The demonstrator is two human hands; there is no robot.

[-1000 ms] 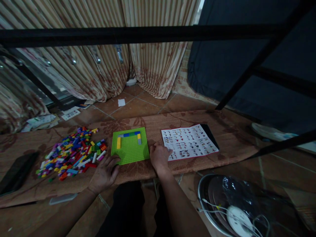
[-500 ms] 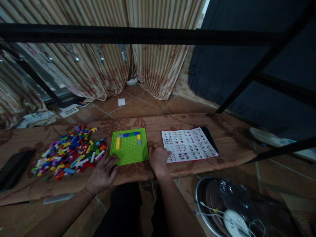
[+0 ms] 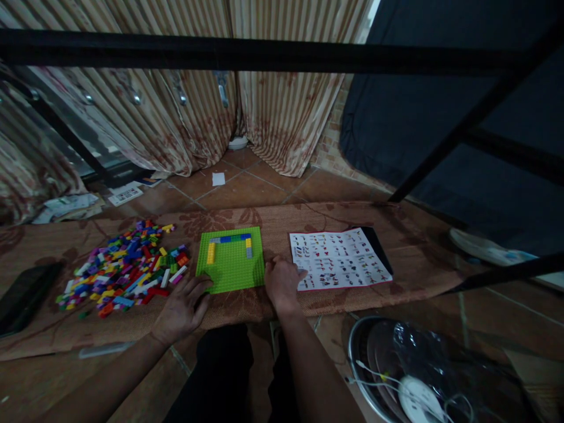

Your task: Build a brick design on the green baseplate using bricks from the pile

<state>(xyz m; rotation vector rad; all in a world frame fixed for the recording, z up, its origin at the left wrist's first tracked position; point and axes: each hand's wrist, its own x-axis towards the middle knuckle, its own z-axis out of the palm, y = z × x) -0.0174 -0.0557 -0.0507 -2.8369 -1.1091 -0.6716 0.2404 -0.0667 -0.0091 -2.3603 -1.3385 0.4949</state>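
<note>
A green studded baseplate [image 3: 233, 273] lies on the cloth in front of me. Yellow, grey, blue and green bricks [image 3: 227, 239] form a three-sided outline on its far half. My left hand [image 3: 183, 308] rests at the plate's near left corner, fingers stretched and thumb apart, holding nothing I can see. At the right edge of the plate, my right hand [image 3: 282, 282] lies with bent fingers touching or nearly touching it. Its thumb points right, over the edge of a printed picture sheet [image 3: 339, 258]. Left of the plate is a heap of loose coloured bricks [image 3: 127, 264].
A dark phone-like object [image 3: 29, 294] lies at the far left of the brown patterned cloth [image 3: 418, 252]. Black metal bars [image 3: 282, 54] cross above. Below right, a metal basin [image 3: 352, 352] holds plastic wrap and a white power strip [image 3: 420, 399] with cables.
The view has shifted slightly. Both hands keep the same places at the plate's edges, and the bricks on it look unchanged.
</note>
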